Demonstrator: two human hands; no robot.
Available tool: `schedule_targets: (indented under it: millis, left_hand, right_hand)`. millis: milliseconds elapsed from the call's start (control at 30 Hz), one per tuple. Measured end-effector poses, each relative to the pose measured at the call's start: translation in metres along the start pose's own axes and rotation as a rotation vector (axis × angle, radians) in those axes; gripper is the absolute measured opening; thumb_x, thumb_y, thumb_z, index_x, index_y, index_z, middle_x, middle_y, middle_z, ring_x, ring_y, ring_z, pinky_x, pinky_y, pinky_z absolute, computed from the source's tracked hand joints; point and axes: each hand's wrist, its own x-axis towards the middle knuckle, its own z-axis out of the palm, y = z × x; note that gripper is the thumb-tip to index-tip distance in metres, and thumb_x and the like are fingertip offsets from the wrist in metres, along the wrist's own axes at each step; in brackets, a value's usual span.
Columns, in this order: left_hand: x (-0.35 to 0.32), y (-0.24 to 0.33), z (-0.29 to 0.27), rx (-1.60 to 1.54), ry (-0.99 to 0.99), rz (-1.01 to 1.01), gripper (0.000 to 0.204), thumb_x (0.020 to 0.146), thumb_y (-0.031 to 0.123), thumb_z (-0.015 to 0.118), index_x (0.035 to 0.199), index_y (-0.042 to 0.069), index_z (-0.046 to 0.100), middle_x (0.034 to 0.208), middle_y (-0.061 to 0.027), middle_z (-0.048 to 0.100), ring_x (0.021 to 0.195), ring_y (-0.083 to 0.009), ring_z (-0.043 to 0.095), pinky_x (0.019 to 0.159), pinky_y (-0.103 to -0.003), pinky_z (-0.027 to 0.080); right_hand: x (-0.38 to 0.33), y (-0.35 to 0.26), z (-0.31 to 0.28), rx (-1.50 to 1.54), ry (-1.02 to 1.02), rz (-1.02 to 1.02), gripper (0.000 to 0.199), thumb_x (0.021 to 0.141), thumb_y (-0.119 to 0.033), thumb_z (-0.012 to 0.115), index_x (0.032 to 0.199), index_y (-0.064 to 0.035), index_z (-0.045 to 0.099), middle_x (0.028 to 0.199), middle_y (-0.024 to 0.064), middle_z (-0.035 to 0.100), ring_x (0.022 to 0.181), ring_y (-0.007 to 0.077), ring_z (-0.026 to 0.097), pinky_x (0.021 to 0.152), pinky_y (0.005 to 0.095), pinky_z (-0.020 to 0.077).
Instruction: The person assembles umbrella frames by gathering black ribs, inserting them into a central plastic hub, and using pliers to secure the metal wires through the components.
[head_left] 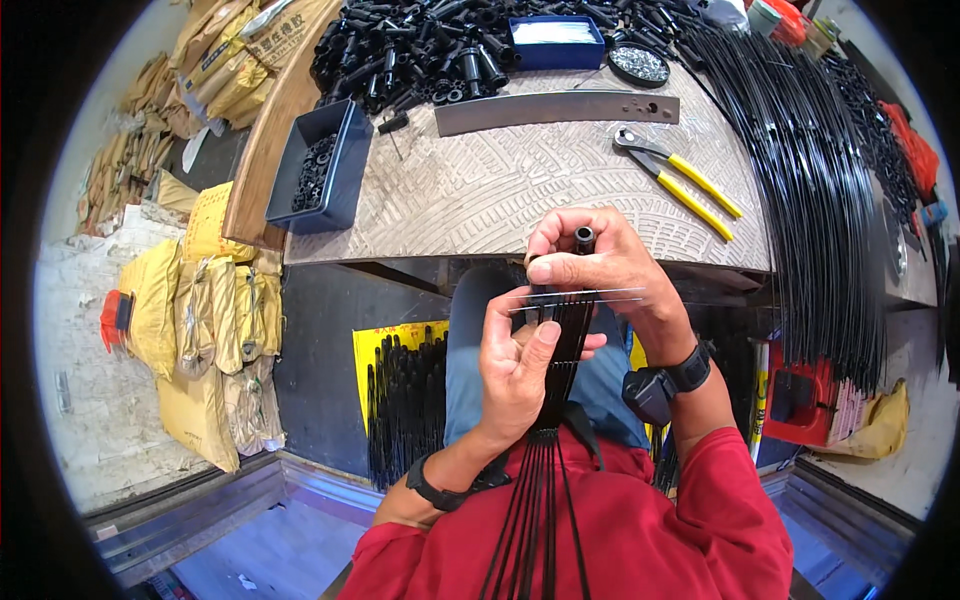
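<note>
— What do the two hands hold above the counter (520, 190)?

— The left hand (515, 365) has its grip pressed around a bundle of thin black rods (560, 360), thumb up against them; the rods fan out toward the red-sleeved lap, too tightly packed to count. The right hand (590, 265) pinches one small black cap (584, 238) at the bundle's top end, with thin pale wires (580, 297) crossing just beneath its fingers.

— And on the counter?

— One pair of yellow-handled pliers (680, 180), one curved metal bar (555, 108), one round tin of small parts (639, 65), two blue bins: the near one (325, 165) at the left edge holding black pieces, the far one (556, 42) beside a heap of black tubes (420, 50). A large sheaf of long black rods (815, 200) drapes over the right side.
</note>
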Motion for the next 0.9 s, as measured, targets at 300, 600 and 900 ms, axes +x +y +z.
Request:
schedule_targets:
  millis: [300,600,900]
  left_hand:
    - [0.005,0.005,-0.004,-0.035,0.092,0.021,0.033,0.089,0.01,0.049,0.116,0.002,0.032,0.1,-0.0173,0.055,0.08,-0.0267,0.063,0.068,-0.034,0.054]
    - [0.004,0.003,-0.008,0.015,0.121,0.067,0.03,0.089,0.011,0.05,0.113,0.006,0.033,0.097,-0.0143,0.055,0.073,-0.0231,0.063,0.064,-0.033,0.055]
    - [0.002,0.002,-0.014,0.016,0.149,0.115,0.028,0.087,0.006,0.052,0.111,0.006,0.039,0.103,-0.009,0.053,0.091,-0.0177,0.057,0.08,-0.03,0.048]
  right_hand:
    - [-0.038,0.047,0.016,0.455,0.425,-0.286,0.064,0.085,-0.052,0.046,0.109,0.0068,0.056,0.068,-0.001,0.046,0.056,0.0045,0.04,0.048,0.0188,0.0316]
    - [-0.043,0.037,0.043,0.46,0.546,-0.202,0.024,0.084,-0.012,0.058,0.099,0.0067,0.061,0.072,0.0035,0.056,0.052,0.0043,0.043,0.047,0.0172,0.0371]
    - [-0.04,0.057,0.04,0.055,0.329,-0.301,0.025,0.069,-0.009,0.071,0.092,-0.0007,0.064,0.088,0.0023,0.055,0.075,0.0086,0.046,0.067,0.0223,0.0372]
